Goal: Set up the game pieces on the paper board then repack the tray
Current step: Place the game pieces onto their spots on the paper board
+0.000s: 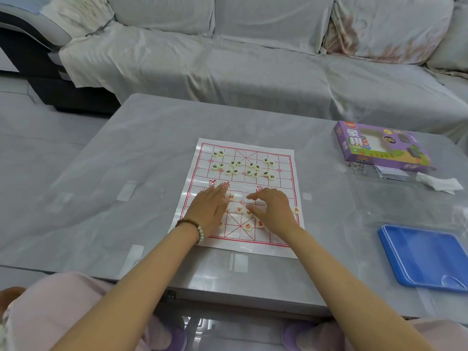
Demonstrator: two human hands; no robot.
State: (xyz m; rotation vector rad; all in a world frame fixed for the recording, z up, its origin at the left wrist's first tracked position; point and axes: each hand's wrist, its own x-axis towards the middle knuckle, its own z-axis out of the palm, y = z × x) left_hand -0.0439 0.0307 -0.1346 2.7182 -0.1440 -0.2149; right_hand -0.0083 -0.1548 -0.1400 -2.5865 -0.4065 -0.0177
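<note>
A white paper board (286,160) with a red grid lies on the table. Several cream round pieces with dark characters (243,167) are scattered over its far half. Red-marked pieces (240,209) lie on the near half, partly hidden under my hands. My left hand (209,209), with a bead bracelet at the wrist, lies flat with straight fingers over the near left pieces. My right hand (272,207) hovers over the near right pieces with fingers spread and slightly bent; I see nothing held in it. The blue tray (425,257) sits at the table's near right.
A purple game box (379,145) lies at the far right of the grey table (126,173), with a small packet and crumpled paper (439,184) beside it. Clear plastic lies over the tray area. A covered sofa (253,59) stands behind the table.
</note>
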